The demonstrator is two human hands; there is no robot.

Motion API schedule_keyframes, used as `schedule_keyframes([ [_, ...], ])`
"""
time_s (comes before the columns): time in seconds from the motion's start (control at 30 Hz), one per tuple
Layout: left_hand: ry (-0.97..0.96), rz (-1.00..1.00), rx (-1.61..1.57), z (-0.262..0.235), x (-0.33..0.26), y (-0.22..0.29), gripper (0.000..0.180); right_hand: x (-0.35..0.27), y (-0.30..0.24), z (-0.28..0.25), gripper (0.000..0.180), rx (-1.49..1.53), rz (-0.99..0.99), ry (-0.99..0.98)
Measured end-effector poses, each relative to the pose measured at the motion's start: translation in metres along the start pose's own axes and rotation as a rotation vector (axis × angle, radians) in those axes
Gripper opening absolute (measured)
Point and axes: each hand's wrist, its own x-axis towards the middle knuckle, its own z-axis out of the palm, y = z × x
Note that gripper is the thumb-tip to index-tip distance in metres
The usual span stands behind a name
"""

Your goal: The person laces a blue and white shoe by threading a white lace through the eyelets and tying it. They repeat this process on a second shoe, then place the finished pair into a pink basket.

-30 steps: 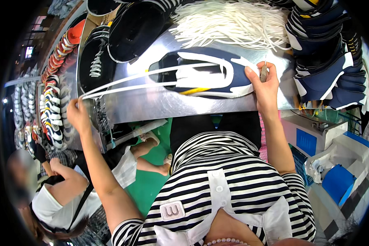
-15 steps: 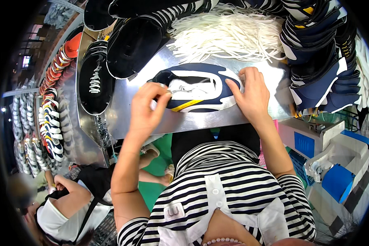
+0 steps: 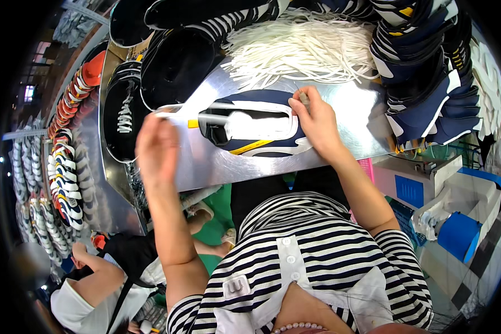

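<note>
A navy shoe upper (image 3: 256, 97) with white trim and a yellow stripe lies sideways on the metal table, its opening showing a white lining. My left hand (image 3: 158, 147), smeared by motion, is out beyond the upper's left end. From its fingertips a blurred white shoelace (image 3: 178, 107) runs back to the upper. At the upper's right end my right hand (image 3: 319, 119) is closed, with a small brownish tool handle (image 3: 304, 98) between thumb and fingers. Most of that tool is hidden.
A heap of white laces (image 3: 303, 47) lies behind the upper. Stacked navy uppers (image 3: 428, 106) stand at right, black uppers (image 3: 178, 67) at left. The metal table (image 3: 206, 172) ends before my waist. A co-worker (image 3: 89, 289) sits at lower left; a white-and-blue machine (image 3: 456, 217) stands at lower right.
My left hand has moved left, away from the upper, drawing out white lace that was bunched in the opening. My right hand has shifted slightly left and up, and the tool handle now shows.
</note>
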Motion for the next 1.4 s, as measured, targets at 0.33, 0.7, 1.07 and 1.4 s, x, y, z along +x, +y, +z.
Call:
schedule_keyframes([
  [0.33,0.152,0.33,0.299,-0.058,-0.029,0.051,0.016,0.002,0.016,0.008,0.017,0.033,-0.089,0.059],
  [0.7,-0.499,0.421,1.504,0.132,-0.006,-0.056,0.01,-0.024,-0.016,-0.025,0.013,0.461,-0.093,-0.36],
  [1.07,-0.105,-0.653,0.788,0.064,-0.002,-0.068,0.061,-0.014,-0.009,0.01,0.03,0.468,0.169,-0.201],
  [1.4,0.124,-0.285,0.922,0.087,-0.006,-0.107,0.022,-0.025,-0.016,0.008,0.038,0.01,0.038,-0.191],
])
